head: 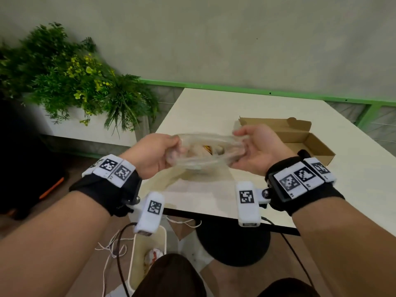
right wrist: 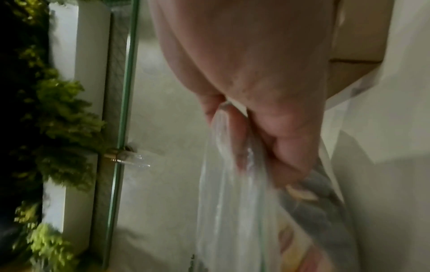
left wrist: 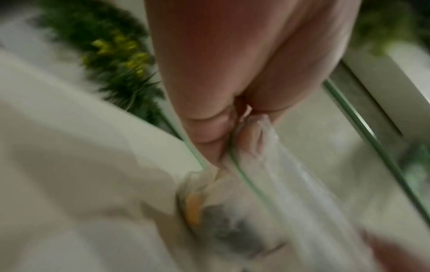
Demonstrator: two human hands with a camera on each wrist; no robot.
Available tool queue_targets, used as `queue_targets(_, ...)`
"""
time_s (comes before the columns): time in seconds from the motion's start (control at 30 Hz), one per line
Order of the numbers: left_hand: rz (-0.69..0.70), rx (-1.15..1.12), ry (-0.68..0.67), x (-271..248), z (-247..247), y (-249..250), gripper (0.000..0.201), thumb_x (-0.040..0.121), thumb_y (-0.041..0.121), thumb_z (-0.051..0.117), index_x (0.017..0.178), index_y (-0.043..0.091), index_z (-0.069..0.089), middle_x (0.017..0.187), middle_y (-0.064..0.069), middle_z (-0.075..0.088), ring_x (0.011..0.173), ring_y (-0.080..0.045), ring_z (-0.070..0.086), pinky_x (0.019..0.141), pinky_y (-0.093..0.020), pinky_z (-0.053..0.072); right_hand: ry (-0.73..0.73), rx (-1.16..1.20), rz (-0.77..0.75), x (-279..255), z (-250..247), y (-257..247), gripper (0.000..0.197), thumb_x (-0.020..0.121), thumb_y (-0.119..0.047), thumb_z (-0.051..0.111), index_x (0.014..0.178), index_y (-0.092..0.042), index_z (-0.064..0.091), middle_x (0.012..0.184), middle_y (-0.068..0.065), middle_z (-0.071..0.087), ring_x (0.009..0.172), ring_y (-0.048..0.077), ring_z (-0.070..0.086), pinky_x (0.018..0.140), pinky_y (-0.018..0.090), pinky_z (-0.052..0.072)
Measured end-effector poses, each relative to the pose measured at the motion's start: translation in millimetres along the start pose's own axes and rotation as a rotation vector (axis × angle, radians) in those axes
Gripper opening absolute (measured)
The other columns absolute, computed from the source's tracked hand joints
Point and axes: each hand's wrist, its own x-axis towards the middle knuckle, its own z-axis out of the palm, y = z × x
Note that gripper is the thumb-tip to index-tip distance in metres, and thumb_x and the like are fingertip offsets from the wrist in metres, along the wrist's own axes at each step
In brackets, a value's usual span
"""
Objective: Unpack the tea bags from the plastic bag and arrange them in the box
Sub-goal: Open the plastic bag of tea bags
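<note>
Plastic bag (head: 205,151): raised above counter (head: 214,108); left hand (head: 154,155) and right hand (head: 255,151) fingers pinching opposite rim ends, stretched apart.

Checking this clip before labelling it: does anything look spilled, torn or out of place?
Nothing stands out. Both hands, left and right, grip the plastic bag and stretch its mouth open above the table; the cardboard box lies open.
</note>
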Motion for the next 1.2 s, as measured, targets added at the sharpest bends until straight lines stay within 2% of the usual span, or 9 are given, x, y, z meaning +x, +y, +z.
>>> queue_targets(0.2,-0.024,-0.594,0.052,-3,2,-2,0.019,0.105,0.007,0.045,0.097,0.002,0.060,0.079,-0.006,0.068,0.066,-0.014,0.069,0.065,-0.028,0.063,0.126,-0.711,-0.061,3,5,24,0.005,0.100,-0.010,0.057,0.098,-0.007,0.060,0.063,0.000,0.062,0.053,0.009,0.059,0.053,0.024,0.049)
queue_targets(0.33,-0.028,-0.345,0.031,-13,11,-12,0.010,0.096,0.016,0.061,0.101,0.010,0.066,0.079,-0.003,0.068,0.057,-0.013,0.063,0.051,-0.022,0.055,0.322,-0.470,-0.127,15,0,16,0.010,0.104,-0.011,0.050,0.106,-0.003,0.057,0.086,0.009,0.065,0.076,0.021,0.063,0.060,0.036,0.050)
queue_targets(0.5,0.179,0.523,0.085,-11,12,-32,0.029,0.098,0.032,0.067,0.072,0.020,0.065,0.060,0.004,0.048,0.045,-0.007,0.037,0.044,-0.019,0.032,0.280,-0.155,-0.119,8,5,12,0.018,0.105,-0.005,0.041,0.095,-0.003,0.055,0.061,0.012,0.069,0.051,0.022,0.070,0.068,0.047,0.050)
queue_targets(0.63,0.030,0.094,0.074,-5,8,-28,0.034,0.108,0.031,0.050,0.081,0.017,0.067,0.070,0.001,0.061,0.062,-0.013,0.054,0.056,-0.026,0.048,0.172,-0.062,-0.045,0,11,19,0.026,0.105,-0.005,0.033,0.084,-0.002,0.049,0.047,0.010,0.054,0.026,0.017,0.047,0.036,0.023,0.044)
queue_targets(0.73,-0.055,-0.373,0.060,0,-4,-24,0.027,0.110,0.026,0.043,0.115,0.005,0.060,0.114,-0.016,0.070,0.106,-0.027,0.067,0.087,-0.040,0.061,0.011,-0.301,0.063,-12,7,18,0.024,0.097,-0.022,0.058,0.114,-0.005,0.058,0.088,0.012,0.069,0.040,0.016,0.058,0.054,0.030,0.049)
queue_targets(0.9,-0.081,-0.680,0.119,5,2,-22,0.018,0.110,0.022,0.042,0.114,0.011,0.056,0.110,-0.012,0.067,0.094,-0.022,0.067,0.074,-0.042,0.062,0.182,-0.645,-0.024,1,2,26,0.004,0.098,-0.011,0.061,0.095,-0.009,0.061,0.089,0.005,0.067,0.070,0.014,0.061,0.062,0.027,0.049)
queue_targets(1.0,-0.079,-0.498,0.117,4,7,-25,0.022,0.106,0.028,0.053,0.097,0.015,0.068,0.092,-0.002,0.064,0.077,-0.015,0.059,0.076,-0.033,0.055,0.283,-0.461,-0.081,8,-2,21,0.005,0.102,-0.011,0.055,0.097,-0.010,0.057,0.084,0.004,0.062,0.073,0.018,0.061,0.063,0.035,0.050)
queue_targets(1.1,-0.052,-0.148,0.041,-5,12,-26,0.029,0.102,0.032,0.058,0.112,0.008,0.072,0.107,-0.011,0.075,0.094,-0.024,0.070,0.089,-0.037,0.055,0.275,-0.183,-0.062,10,-8,16,0.006,0.103,-0.009,0.051,0.099,-0.009,0.056,0.090,0.006,0.065,0.083,0.023,0.065,0.067,0.043,0.049)
queue_targets(1.2,0.002,0.031,0.081,-7,10,-29,0.026,0.105,0.030,0.056,0.112,0.008,0.066,0.106,-0.015,0.065,0.093,-0.024,0.063,0.075,-0.032,0.055,0.254,-0.097,-0.054,12,-11,21,0.017,0.103,-0.008,0.045,0.092,-0.008,0.057,0.087,0.006,0.067,0.082,0.022,0.067,0.075,0.041,0.047)
